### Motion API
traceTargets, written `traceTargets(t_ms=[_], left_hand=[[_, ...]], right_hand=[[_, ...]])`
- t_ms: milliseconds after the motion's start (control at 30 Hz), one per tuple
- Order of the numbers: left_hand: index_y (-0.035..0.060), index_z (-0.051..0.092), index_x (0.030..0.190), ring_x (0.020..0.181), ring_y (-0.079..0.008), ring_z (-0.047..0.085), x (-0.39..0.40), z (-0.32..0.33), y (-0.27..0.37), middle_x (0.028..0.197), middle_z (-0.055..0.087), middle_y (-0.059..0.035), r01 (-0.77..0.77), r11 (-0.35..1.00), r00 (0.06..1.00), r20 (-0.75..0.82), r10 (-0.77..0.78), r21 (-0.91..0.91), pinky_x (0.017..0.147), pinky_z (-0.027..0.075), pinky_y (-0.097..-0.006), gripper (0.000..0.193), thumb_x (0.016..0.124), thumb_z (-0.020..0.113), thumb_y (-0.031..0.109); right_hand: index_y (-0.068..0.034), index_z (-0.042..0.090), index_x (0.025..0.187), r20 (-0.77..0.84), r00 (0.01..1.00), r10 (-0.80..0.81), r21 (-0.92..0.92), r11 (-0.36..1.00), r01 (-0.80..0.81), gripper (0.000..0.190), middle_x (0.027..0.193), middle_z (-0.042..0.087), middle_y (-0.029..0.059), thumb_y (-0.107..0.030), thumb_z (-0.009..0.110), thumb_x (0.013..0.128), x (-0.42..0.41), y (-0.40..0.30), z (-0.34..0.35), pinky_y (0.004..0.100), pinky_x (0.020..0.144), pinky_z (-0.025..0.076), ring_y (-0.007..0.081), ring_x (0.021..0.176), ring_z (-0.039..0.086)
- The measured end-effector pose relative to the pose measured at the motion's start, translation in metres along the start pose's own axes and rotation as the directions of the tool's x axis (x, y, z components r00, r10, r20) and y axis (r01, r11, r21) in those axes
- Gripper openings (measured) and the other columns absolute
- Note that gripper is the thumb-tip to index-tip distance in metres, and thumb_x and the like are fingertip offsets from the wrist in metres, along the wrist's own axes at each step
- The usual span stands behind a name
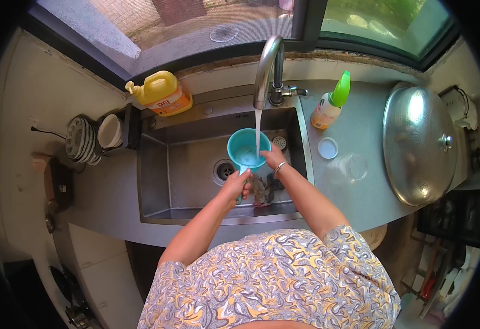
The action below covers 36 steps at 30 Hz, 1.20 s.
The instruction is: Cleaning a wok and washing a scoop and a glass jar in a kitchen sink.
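My left hand [236,186] is closed around the handle of a turquoise plastic dipper [243,142] above the sink basin [190,164]. At the dipper's right rim is my right hand [273,156], its thumb over the edge and the other fingers hidden behind the wall. Water runs from the curved metal faucet [261,78] into the dipper, which has some water in it. Below the hands, a dark, wet cloth [261,189] lies on the basin floor, right of the drain [225,169]. A round perforated strainer [279,142] sits near the basin's right wall.
Behind the basin at left stands a yellow detergent jug [161,92]; stacked plates [79,140] and a white bowl [110,130] are further left. On the right counter are a green-topped bottle [328,107], a white cap [328,148], a clear jar [349,167] and a large metal lid [416,144].
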<state>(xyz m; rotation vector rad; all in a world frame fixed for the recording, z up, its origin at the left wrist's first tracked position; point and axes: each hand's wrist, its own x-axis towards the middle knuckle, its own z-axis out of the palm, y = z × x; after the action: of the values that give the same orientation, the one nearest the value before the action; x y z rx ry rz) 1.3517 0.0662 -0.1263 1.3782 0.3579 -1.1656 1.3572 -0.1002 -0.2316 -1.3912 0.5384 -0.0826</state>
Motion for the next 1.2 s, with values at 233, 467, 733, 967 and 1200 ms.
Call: traceTargets(t_ms=[233, 467, 733, 967, 1200], left_hand=[[0.0076, 0.038, 0.121, 0.095, -0.0246, 0.055, 0.008, -0.004, -0.010, 0.112, 0.049, -0.0172, -0.302, 0.372, 0.527, -0.172, 0.832, 0.878, 0.080, 0.044, -0.0412, 0.073, 0.062, 0.075, 0.027], [0.0070, 0.053, 0.097, 0.073, -0.0276, 0.059, 0.046, -0.008, -0.001, 0.082, 0.060, -0.0144, -0.223, 0.100, 0.744, 0.103, 0.660, 0.970, 0.085, 0.039, -0.0399, 0.022, 0.078, 0.057, 0.017], [0.0062, 0.050, 0.110, 0.086, -0.0076, 0.050, 0.066, -0.020, -0.006, 0.095, 0.056, 0.0004, -0.496, 0.829, 0.867, 0.089, 0.491, 0.257, 0.078, 0.041, -0.0233, 0.024, 0.089, 0.049, 0.016], [0.0061, 0.050, 0.111, 0.089, -0.0107, 0.051, 0.048, -0.011, 0.016, 0.099, 0.056, -0.0022, -0.489, 0.866, 0.858, 0.119, 0.499, -0.104, 0.078, 0.041, -0.0263, 0.031, 0.088, 0.051, 0.026], [0.0011, 0.046, 0.115, 0.099, -0.0195, 0.050, 0.084, -0.016, 0.028, 0.110, 0.052, -0.0107, -0.359, 0.920, 0.897, -0.217, 0.386, 0.155, 0.084, 0.041, -0.0352, 0.039, 0.091, 0.042, 0.032]], right_hand=[[-0.005, 0.052, 0.113, -0.083, 0.980, 0.183, 0.094, 0.980, -0.175, 0.043, 0.102, 0.059, 0.0120, 0.002, 0.045, 0.071, -0.002, -0.010, 0.022, 0.0297, 0.081, 0.043, 0.0210, 0.094, 0.056], [-0.009, 0.052, 0.113, 0.012, 0.997, -0.073, -0.198, 0.977, 0.074, 0.032, 0.106, 0.058, 0.0125, -0.014, 0.047, 0.082, -0.027, -0.040, 0.030, 0.0346, 0.084, 0.041, 0.0268, 0.097, 0.055], [-0.007, 0.057, 0.106, 0.248, 0.878, -0.409, -0.738, 0.508, 0.445, 0.035, 0.108, 0.058, 0.0110, -0.032, 0.044, 0.085, -0.008, -0.051, 0.011, 0.0366, 0.086, 0.040, 0.0333, 0.100, 0.053], [-0.004, 0.061, 0.103, 0.224, 0.967, 0.119, -0.008, 0.993, -0.120, 0.039, 0.093, 0.062, 0.0060, -0.037, 0.052, 0.083, 0.018, -0.052, -0.020, 0.0273, 0.074, 0.044, 0.0131, 0.082, 0.056], [-0.005, 0.058, 0.107, 0.022, 0.981, -0.194, -0.367, 0.911, 0.188, 0.042, 0.103, 0.059, 0.0095, -0.035, 0.059, 0.079, 0.008, -0.046, -0.010, 0.0287, 0.082, 0.041, 0.0166, 0.092, 0.054]])
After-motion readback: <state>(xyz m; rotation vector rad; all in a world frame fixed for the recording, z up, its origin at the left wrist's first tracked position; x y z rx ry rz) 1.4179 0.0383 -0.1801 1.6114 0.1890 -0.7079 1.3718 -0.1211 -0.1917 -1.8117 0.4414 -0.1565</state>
